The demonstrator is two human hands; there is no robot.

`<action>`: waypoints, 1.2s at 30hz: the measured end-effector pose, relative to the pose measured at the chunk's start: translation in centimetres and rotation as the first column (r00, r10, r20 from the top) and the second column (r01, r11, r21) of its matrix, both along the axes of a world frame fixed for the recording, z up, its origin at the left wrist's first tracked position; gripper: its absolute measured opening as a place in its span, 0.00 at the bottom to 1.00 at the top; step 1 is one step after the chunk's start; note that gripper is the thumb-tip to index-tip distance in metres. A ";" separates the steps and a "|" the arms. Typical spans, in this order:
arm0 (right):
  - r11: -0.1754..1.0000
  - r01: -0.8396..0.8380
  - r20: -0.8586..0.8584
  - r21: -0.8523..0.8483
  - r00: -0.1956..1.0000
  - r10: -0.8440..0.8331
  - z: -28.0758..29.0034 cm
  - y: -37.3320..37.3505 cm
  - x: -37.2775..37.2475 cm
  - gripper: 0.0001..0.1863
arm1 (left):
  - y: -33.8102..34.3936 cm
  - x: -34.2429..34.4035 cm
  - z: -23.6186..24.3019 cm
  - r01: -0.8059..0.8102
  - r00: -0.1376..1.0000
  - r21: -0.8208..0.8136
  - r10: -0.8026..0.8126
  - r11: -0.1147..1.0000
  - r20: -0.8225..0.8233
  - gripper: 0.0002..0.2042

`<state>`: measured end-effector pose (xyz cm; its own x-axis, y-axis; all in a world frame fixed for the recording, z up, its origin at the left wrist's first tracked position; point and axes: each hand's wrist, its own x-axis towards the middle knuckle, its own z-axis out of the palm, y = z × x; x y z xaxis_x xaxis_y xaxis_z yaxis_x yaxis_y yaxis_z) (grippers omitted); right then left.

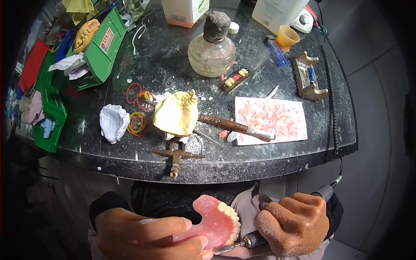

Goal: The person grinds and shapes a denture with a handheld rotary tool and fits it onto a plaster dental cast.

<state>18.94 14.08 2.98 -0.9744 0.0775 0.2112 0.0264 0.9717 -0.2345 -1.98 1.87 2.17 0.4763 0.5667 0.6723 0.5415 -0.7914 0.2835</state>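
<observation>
My left hand [143, 234] is closed on a pink denture [210, 221] with a curved row of cream teeth along its right side. The fingers grip its left part over my lap. My right hand [297, 223] is wrapped round a dark rotary handpiece [255, 239], whose cord leaves at the upper right. Its metal bur [229, 248] points left and lies at the lower edge of the denture, by the last teeth; whether it touches cannot be told. White dust coats the right hand's knuckles.
On the dusty black table stand a brass articulator [175, 157] with a yellow plaster cast [175, 115], a white cast [114, 123], a wooden-handled knife [225, 123], a card with pink shavings [269, 136], a glass spirit lamp [211, 58], a handpiece rest [318, 93] and green bins [104, 52].
</observation>
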 end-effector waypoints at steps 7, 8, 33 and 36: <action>1.000 -0.007 -0.048 0.006 0.999 0.007 -0.1 -0.1 0.1 0.24 | -0.9 0.9 0.2 -0.113 0.992 -0.030 0.114 0.993 0.043 0.05; 1.000 -0.007 -0.048 0.009 0.999 0.007 -0.3 0.0 0.1 0.24 | -0.7 0.7 0.3 -0.088 0.996 -0.049 0.089 0.995 0.018 0.05; 0.995 -0.022 -0.050 -0.094 0.999 0.018 -0.7 -0.5 0.6 0.11 | -0.1 -0.1 -0.4 0.114 0.992 0.002 -0.114 0.993 -0.048 0.02; 0.999 -0.039 -0.021 -0.015 0.999 0.039 0.3 -0.1 0.0 0.26 | 0.0 0.4 -1.0 -0.004 0.997 0.181 -0.009 0.983 0.073 0.02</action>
